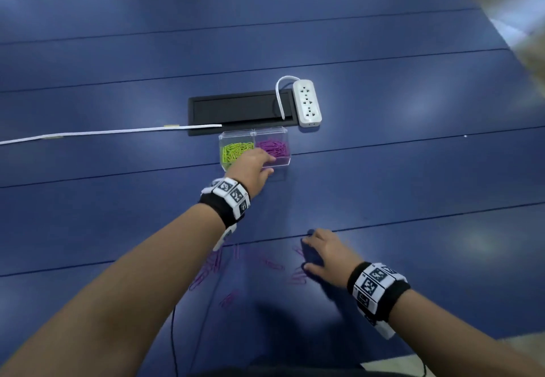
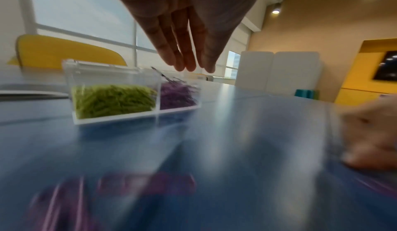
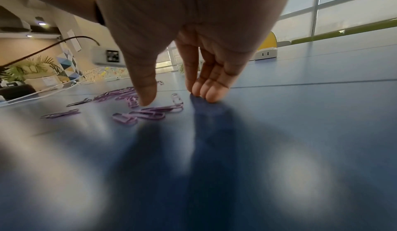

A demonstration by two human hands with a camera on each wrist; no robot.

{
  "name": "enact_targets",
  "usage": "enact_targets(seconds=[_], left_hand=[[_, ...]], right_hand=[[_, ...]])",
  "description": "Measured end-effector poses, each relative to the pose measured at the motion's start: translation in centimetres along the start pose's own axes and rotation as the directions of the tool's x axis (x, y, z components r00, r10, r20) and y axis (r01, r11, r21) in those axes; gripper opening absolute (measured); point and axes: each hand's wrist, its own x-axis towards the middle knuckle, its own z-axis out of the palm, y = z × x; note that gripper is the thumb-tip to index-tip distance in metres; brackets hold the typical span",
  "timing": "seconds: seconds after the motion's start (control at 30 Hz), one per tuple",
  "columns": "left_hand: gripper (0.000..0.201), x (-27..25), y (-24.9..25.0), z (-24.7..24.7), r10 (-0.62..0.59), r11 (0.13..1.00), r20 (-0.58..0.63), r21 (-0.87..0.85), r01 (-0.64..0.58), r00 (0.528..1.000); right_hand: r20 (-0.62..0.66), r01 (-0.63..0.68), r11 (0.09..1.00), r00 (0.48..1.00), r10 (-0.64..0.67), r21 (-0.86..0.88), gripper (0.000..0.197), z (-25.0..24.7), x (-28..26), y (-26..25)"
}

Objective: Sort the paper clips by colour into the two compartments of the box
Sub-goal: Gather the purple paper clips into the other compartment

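Observation:
A clear two-compartment box (image 1: 253,133) (image 2: 107,75) stands mid-table. Green clips (image 1: 236,151) (image 2: 114,99) fill its left compartment and purple clips (image 1: 275,146) (image 2: 176,95) its right. My left hand (image 1: 269,164) (image 2: 189,66) reaches over the box's front edge, fingers straight and together above the purple side, holding nothing that I can see. Loose purple clips (image 1: 213,264) (image 3: 148,113) lie scattered on the blue table near me. My right hand (image 1: 306,254) (image 3: 176,98) is at their right end, fingertips (image 3: 210,97) on the table, thumb down among the clips.
A white power strip (image 1: 306,102) lies behind the box, beside a black cable hatch (image 1: 236,109). A flat white cable (image 1: 103,132) runs off to the left. A thin black wire (image 1: 174,332) hangs by my left forearm. A yellow chair (image 2: 64,51) stands beyond the table.

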Motion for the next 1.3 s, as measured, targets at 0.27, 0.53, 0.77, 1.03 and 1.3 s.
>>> enact_targets(seconds=[0.27,0.53,0.77,1.03,1.3], left_hand=[[0.044,-13.5,0.8,7.1,-0.007,0.998,0.354,0.061,-0.015,0.935],[0.04,-16.0,2.1,9.1,-0.109,0.993,0.278,0.081,0.09,0.954],[0.029,-16.3,2.0,9.9,-0.105,0.993,0.265,0.072,0.089,0.958],[0.031,-16.5,3.3,10.3,-0.171,0.976,0.199,0.167,0.139,0.965],[0.041,-16.2,4.0,10.6,-0.158,0.939,0.242,0.337,0.07,0.957]], right_hand=[[-0.11,0.075,0.996,0.991,-0.08,-0.047,0.078,3.2,-1.5,-0.8],[-0.189,0.06,0.998,0.98,-0.06,-0.008,0.036,4.4,-1.8,-2.1],[-0.173,0.013,1.0,0.985,-0.011,0.011,0.02,4.7,-1.6,-2.5],[-0.15,0.02,0.993,0.988,-0.037,-0.115,0.019,5.0,-1.2,-3.2],[-0.08,0.052,0.997,0.995,-0.056,-0.056,0.021,4.4,-0.7,-3.0]])
